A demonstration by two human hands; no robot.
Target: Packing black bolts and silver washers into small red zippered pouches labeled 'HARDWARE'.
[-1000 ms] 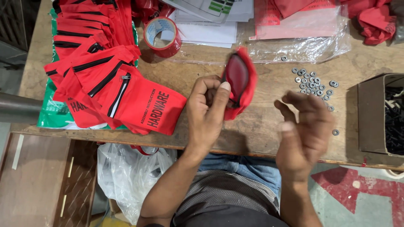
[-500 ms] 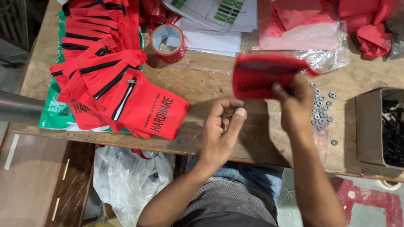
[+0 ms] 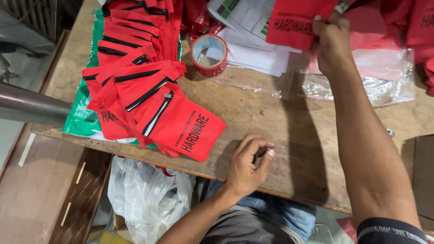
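Note:
My right hand reaches to the far side of the wooden table and grips a red fabric pouch with black print by its lower right corner, lifted above the papers. My left hand rests near the table's front edge with its fingers curled against the thumb; I cannot tell whether anything small is pinched in them. A fanned pile of red zipper pouches lies to the left of that hand on a green sheet.
A roll of red tape stands beside white papers. Clear plastic bags and more red fabric lie at the back right. One small washer sits at the right. A white plastic bag hangs below the table; a metal pipe juts in at left.
My right hand has carried the red pouch away from me to the table's far side. My left hand let go of it and came down to the front edge, fingers curled.

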